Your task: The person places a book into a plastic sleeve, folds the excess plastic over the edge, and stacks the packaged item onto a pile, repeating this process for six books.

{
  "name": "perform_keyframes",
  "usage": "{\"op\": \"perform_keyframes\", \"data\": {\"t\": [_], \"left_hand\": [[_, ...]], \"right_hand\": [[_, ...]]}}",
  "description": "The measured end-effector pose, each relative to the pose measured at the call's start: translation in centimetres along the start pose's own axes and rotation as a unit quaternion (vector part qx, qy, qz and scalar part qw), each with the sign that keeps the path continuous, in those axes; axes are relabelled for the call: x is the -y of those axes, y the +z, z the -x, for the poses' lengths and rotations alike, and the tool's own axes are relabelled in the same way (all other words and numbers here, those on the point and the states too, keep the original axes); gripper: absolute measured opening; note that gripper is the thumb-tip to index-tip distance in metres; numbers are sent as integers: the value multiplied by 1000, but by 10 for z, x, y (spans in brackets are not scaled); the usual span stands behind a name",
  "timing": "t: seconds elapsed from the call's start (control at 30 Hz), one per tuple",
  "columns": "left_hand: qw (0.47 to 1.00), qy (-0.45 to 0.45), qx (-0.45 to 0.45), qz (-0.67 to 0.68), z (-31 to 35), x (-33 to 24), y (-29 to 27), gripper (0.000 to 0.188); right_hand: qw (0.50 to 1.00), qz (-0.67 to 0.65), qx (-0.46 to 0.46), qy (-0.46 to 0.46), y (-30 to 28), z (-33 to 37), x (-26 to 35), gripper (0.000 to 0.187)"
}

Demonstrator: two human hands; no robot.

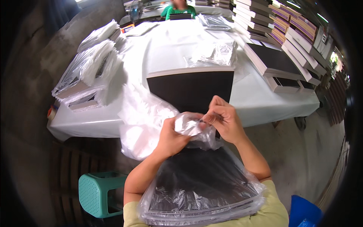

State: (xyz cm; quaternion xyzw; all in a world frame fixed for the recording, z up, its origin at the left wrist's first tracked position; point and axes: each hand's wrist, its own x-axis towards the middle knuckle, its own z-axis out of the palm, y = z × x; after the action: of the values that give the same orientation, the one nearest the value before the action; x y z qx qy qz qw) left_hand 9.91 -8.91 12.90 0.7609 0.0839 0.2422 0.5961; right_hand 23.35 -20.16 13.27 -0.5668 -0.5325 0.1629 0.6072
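Note:
A clear plastic bag (242, 204) wraps a stack of flat black boards (196, 178) that rests against my front, below the table edge. My left hand (170, 138) is closed round the bunched plastic at the bag's upper end. Thumb and fingers of my right hand (225, 119) pinch the same plastic just to the right. What lies between those fingertips is partly hidden. Beyond my hands, a stack of large black boards (191, 87) with pale edges lies on the table's near edge. Loose clear plastic (140, 117) spills over the edge to the left of it.
Bagged stacks (83, 72) line the white-covered table's (261, 109) left side. More black boards (274, 58) and piled boxes (253, 17) stand at right. Crumpled plastic (217, 53) lies mid-table. A person in green (181, 11) is opposite. A green stool (100, 193) stands lower left.

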Motion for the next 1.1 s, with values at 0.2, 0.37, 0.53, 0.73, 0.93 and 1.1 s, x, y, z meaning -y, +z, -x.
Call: {"op": "perform_keyframes", "data": {"t": [0.2,0.37,0.53,0.73,0.93,1.1], "left_hand": [[979,-58,102,169,23,25,-22,26],[953,3,169,253,45,54,-54,30],[976,-9,5,217,45,49,-63,33],[964,39,-116,238,60,68,-55,54],[983,-10,-80,166,45,82,-46,51],[988,-35,-73,133,37,88,-40,50]], "right_hand": [[872,-441,-63,203,-6,1,-14,31],[816,-533,-110,195,-52,-3,-15,37],[838,-505,-140,150,-75,5,-17,27],[762,-616,-162,117,-56,7,-20,21],[678,-659,269,185,-24,32,-60,59],[720,-486,456,-193,-22,0,-64,60]]}}
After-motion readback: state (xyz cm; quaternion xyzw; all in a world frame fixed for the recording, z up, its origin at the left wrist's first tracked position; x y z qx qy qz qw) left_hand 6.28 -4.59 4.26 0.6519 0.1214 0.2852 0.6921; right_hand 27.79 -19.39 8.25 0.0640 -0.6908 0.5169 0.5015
